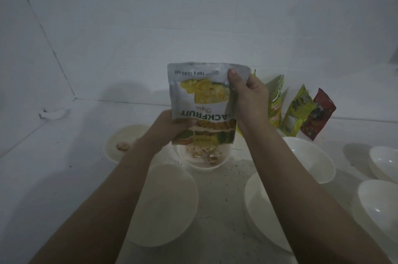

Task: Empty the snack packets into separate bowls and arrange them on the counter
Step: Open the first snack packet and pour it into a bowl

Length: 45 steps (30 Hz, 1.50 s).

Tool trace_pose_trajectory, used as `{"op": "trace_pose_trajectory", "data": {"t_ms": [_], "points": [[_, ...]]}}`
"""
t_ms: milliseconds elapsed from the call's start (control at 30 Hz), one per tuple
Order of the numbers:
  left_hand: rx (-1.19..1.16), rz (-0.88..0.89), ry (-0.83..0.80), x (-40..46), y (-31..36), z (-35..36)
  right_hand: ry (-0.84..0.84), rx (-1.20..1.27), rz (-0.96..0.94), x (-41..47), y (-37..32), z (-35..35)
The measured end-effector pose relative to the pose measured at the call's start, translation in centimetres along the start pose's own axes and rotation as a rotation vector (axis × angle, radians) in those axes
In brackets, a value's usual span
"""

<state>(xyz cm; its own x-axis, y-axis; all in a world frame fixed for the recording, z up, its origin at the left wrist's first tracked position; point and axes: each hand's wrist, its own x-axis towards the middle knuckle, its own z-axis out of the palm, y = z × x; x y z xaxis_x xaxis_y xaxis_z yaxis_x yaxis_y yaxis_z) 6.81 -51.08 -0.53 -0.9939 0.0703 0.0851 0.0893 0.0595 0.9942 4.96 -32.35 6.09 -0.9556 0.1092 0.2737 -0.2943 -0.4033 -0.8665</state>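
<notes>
Pouring is under way at the centre of the frame: the jackfruit packet (pixel 202 99) is held upside down, its mouth just above a bowl (pixel 204 161) that already holds a small heap of pale chips. The left hand (pixel 172 128) pinches the packet's lower left edge near the mouth, thumb across the print, while the right hand (pixel 247 99) grips the upper right side, thumb pressed on the front near the top corner; both grips are clamped on the packet. To the left of centre a second bowl (pixel 122 143) already has a little snack in it, so by my reading one packet is done and this one is the second, partly emptied; how much is left inside cannot be seen. Right of centre, three more packets lean against the wall: a green packet (pixel 275 102), a yellow-green packet (pixel 296 112) and a red packet (pixel 318 115), and a sliver of another yellow one may show behind the right hand. They seem still to be emptied, though whether they are opened cannot be told. Empty bowls wait on the worktop (pixel 221 199): one at lower centre (pixel 168 205), one right of it (pixel 265 209), one behind (pixel 310 160), and two at the right edge (pixel 385 162) and (pixel 379 205). Arranging the filled bowls looks not yet begun.
</notes>
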Motion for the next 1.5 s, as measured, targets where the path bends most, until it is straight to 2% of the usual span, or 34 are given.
{"op": "trace_pose_trajectory", "data": {"t_ms": [67,167,333,400,467,533,600,733,800,867,933,1133,1233,1500], "points": [[0.034,-0.004,0.013,-0.4,-1.3,-0.5,-0.007,-0.023,-0.035,0.2,-0.3,0.1],[0.086,0.007,-0.054,-0.5,-0.9,-1.0,-0.019,-0.103,-0.074,0.3,0.2,-0.1],[-0.171,0.189,0.057,0.9,3.3,-0.8,-0.094,-0.27,-0.132,-0.6,0.4,-0.5],[-0.277,0.222,0.071,1.4,4.1,-0.5,-0.203,-0.268,-0.058,-1.2,0.4,-0.7],[-0.366,0.233,0.064,1.6,4.4,-0.5,-0.305,-0.445,0.048,-1.0,1.4,-1.5],[-0.462,0.248,0.096,1.6,4.8,-0.8,-0.34,-0.665,0.157,-1.0,3.0,-2.6],[-0.559,0.267,0.15,1.5,5.0,-1.5,-0.326,-0.723,0.231,-1.3,4.7,-3.8],[-0.551,0.22,0.213,1.7,4.9,-1.9,-0.157,-0.636,0.225,-3.0,4.1,-4.0],[-0.362,0.118,0.251,1.9,5.0,-0.9,-0.039,-0.526,0.163,-4.2,2.4,-3.9],[-0.155,0.032,0.293,1.5,4.9,1.4,0.092,-0.518,0.038,-5.8,0.8,-4.1],[-0.037,0.073,0.277,0.1,4.6,4.8,0.21,-0.61,-0.093,-7.8,-0.9,-4.7],[0.125,0.271,0.047,-4.3,2.4,13.2,0.486,-0.76,-0.221,-14.6,-4.5,-7.7],[0.104,0.337,-0.052,-6.5,2.3,17.3,0.581,-0.812,-0.233,-18.6,-6.3,-10.1],[-0.055,0.385,-0.451,-13.6,4.5,30.9,0.886,-0.934,-0.291,-28.7,-12.7,-18.5]]}}
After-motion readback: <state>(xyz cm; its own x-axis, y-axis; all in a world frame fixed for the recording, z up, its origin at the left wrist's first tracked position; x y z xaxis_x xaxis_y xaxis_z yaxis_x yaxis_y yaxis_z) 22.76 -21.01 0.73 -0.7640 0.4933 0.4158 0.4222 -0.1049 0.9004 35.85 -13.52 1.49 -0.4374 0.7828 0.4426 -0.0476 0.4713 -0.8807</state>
